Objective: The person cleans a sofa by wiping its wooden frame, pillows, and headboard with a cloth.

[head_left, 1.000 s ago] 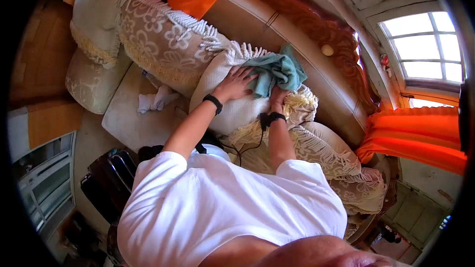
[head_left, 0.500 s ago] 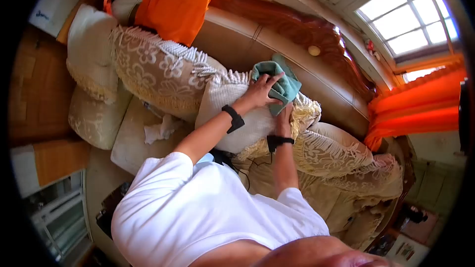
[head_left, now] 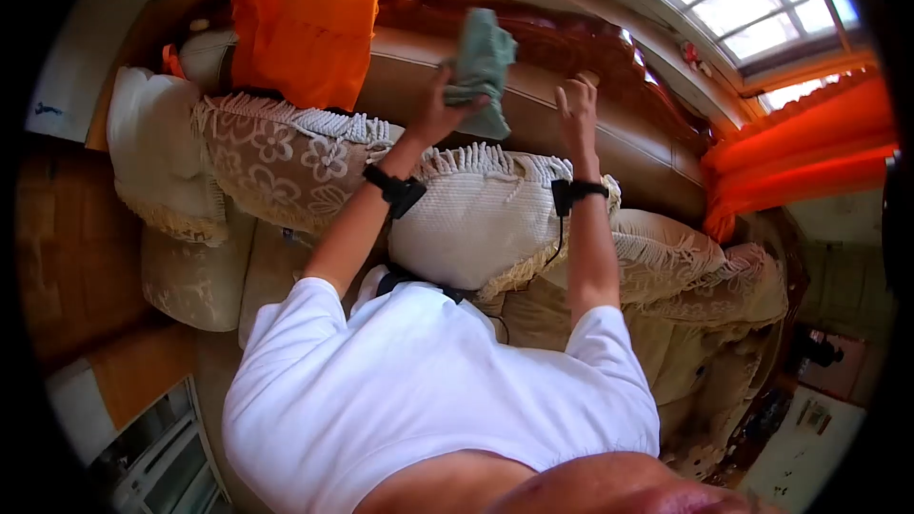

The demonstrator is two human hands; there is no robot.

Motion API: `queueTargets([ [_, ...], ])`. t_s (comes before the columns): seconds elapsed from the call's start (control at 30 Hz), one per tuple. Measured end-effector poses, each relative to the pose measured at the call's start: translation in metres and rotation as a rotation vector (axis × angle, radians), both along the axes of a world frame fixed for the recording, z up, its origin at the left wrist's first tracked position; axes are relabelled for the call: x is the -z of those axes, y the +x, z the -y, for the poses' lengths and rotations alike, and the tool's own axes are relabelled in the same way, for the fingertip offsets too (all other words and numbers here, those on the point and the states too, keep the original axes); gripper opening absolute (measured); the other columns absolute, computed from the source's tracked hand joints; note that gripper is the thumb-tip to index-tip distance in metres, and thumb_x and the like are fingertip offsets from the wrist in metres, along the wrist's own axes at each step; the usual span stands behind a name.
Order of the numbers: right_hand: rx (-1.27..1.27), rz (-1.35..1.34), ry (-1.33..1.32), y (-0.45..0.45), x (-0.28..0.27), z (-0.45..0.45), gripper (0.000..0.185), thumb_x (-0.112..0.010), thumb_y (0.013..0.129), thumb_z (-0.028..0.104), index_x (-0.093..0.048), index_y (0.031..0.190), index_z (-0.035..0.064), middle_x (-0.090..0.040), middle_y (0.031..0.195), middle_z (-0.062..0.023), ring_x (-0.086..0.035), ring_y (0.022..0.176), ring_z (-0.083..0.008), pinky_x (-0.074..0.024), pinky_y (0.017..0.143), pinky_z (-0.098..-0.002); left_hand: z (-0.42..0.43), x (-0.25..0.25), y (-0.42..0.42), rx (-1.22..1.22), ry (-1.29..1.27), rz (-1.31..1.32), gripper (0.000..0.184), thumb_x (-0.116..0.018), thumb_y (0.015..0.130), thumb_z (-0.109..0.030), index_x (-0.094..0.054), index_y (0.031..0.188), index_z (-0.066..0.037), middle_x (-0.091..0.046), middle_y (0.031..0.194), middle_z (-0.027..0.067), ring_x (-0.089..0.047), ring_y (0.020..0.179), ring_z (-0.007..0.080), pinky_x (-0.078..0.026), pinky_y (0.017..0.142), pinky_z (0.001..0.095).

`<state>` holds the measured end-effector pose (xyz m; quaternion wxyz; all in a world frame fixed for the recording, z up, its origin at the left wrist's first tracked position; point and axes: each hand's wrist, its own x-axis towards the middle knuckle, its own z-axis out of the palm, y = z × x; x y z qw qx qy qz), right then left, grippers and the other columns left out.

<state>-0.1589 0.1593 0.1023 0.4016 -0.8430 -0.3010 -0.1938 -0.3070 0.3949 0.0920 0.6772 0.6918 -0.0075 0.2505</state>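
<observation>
A green cloth [head_left: 483, 62], bunched and hanging loosely, is raised in front of the sofa back [head_left: 533, 100]. My left hand [head_left: 442, 114] is closed on its lower left side, and the cloth looks slightly blurred. To the right, my right hand [head_left: 578, 112] is lifted near the carved wooden trim [head_left: 533, 33]. Its fingers are loosely bent, with the thumb apart, and I see nothing in them. Below both hands a white textured cushion [head_left: 476, 219] with fringed edges leans upright against the sofa back. Both wrists wear black bands.
Fringed floral cushions stand on both sides, left [head_left: 286, 152] and right [head_left: 657, 247]. Orange curtains hang at the left [head_left: 300, 29] and right [head_left: 800, 152]. A paned window [head_left: 762, 0] is at the upper right. A padded armrest [head_left: 190, 276] lies left.
The cloth has been lifted up and left off the white cushion by my left hand. My right hand has let go of it and moved up. The white cushion shows more fully.
</observation>
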Motion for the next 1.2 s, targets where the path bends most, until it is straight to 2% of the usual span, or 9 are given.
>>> queueTargets([
  [0.1, -0.123, -0.097, -0.267, 0.036, 0.065, -0.027, 0.035, -0.062, 0.091, 0.020, -0.054, 0.119, 0.0019, -0.049, 0.128, -0.0278, -0.047, 0.117, -0.0475, -0.0407, 0.102, -0.0463, -0.032, 0.022, -0.014, -0.143, -0.162, -0.102, 0.058, -0.080, 0.082, -0.033, -0.052, 0.124, -0.002, -0.064, 0.112, 0.0096, -0.064, 0.099, 0.0216, -0.051, 0.088, 0.0339],
  [0.2, 0.328, -0.005, -0.454, 0.045, 0.093, -0.064, 0.036, -0.056, 0.089, 0.029, -0.057, 0.115, 0.0035, -0.055, 0.118, -0.0272, -0.051, 0.111, -0.0437, -0.0423, 0.094, -0.0528, -0.047, 0.032, 0.004, -0.326, -0.135, -0.186, 0.058, -0.079, 0.083, -0.033, -0.052, 0.124, -0.001, -0.064, 0.114, 0.0095, -0.063, 0.102, 0.0203, -0.050, 0.091, 0.0334],
  [0.27, 0.307, 0.073, -0.431, 0.048, 0.099, -0.068, 0.035, -0.056, 0.088, 0.031, -0.059, 0.111, 0.0056, -0.058, 0.110, -0.0239, -0.054, 0.105, -0.0415, -0.0433, 0.089, -0.0526, -0.045, 0.046, -0.001, -0.402, -0.044, -0.310, 0.057, -0.078, 0.083, -0.032, -0.052, 0.124, 0.000, -0.064, 0.115, 0.0098, -0.061, 0.107, 0.0191, -0.047, 0.094, 0.0331],
  [0.47, 0.267, 0.135, -0.433, 0.056, 0.110, -0.053, 0.033, -0.058, 0.079, 0.033, -0.061, 0.100, 0.0076, -0.060, 0.096, -0.0195, -0.056, 0.093, -0.0383, -0.0429, 0.080, -0.0540, -0.036, -0.026, 0.035, -0.056, -0.363, -0.202, 0.046, -0.074, 0.088, -0.024, -0.054, 0.125, -0.006, -0.064, 0.117, 0.0045, -0.061, 0.108, 0.0156, -0.049, 0.093, 0.0301],
  [0.73, 0.343, 0.118, -0.354, 0.050, 0.114, -0.056, 0.035, -0.058, 0.080, 0.035, -0.062, 0.102, 0.0083, -0.060, 0.103, -0.0195, -0.058, 0.095, -0.0398, -0.0439, 0.084, -0.0540, -0.021, -0.064, -0.001, 0.031, 0.035, -0.259, 0.049, -0.077, 0.085, -0.024, -0.055, 0.123, -0.004, -0.067, 0.113, 0.0066, -0.064, 0.106, 0.0166, -0.051, 0.091, 0.0304],
  [0.8, 0.337, 0.091, -0.375, 0.050, 0.113, -0.057, 0.036, -0.057, 0.082, 0.037, -0.062, 0.104, 0.0087, -0.060, 0.107, -0.0206, -0.059, 0.097, -0.0406, -0.0437, 0.087, -0.0540, -0.036, -0.089, -0.007, 0.076, 0.382, -0.322, 0.054, -0.076, 0.086, -0.026, -0.052, 0.129, -0.002, -0.064, 0.117, 0.0069, -0.062, 0.107, 0.0170, -0.049, 0.093, 0.0301],
  [0.97, 0.249, -0.011, -0.350, 0.049, 0.099, -0.056, 0.037, -0.056, 0.083, 0.038, -0.062, 0.105, 0.0086, -0.059, 0.110, -0.0209, -0.057, 0.101, -0.0405, -0.0430, 0.089, -0.0538, -0.054, -0.185, 0.003, 0.020, 0.663, -0.251, 0.059, -0.075, 0.085, -0.033, -0.052, 0.132, -0.007, -0.062, 0.121, 0.0124, -0.061, 0.112, 0.0253, -0.051, 0.093, 0.0384],
  [1.03, 0.263, 0.053, -0.295, 0.049, 0.101, -0.054, 0.036, -0.056, 0.084, 0.037, -0.062, 0.105, 0.0082, -0.059, 0.110, -0.0208, -0.057, 0.102, -0.0404, -0.0430, 0.089, -0.0536, -0.052, -0.239, 0.016, -0.132, 1.104, -0.269, 0.044, -0.070, 0.089, -0.022, -0.060, 0.129, -0.009, -0.037, 0.149, 0.0190, -0.040, 0.136, 0.0213, -0.037, 0.107, 0.0329],
  [1.2, 0.302, 0.080, -0.357, 0.050, 0.099, -0.055, 0.032, -0.055, 0.085, 0.033, -0.060, 0.103, 0.0069, -0.057, 0.105, -0.0212, -0.055, 0.098, -0.0406, -0.0450, 0.082, -0.0525, -0.080, -0.313, 0.083, -0.202, 0.869, -0.408, 0.042, -0.072, 0.086, -0.020, -0.060, 0.123, -0.004, -0.055, 0.128, 0.0168, -0.053, 0.121, 0.0200, -0.041, 0.105, 0.0353],
])
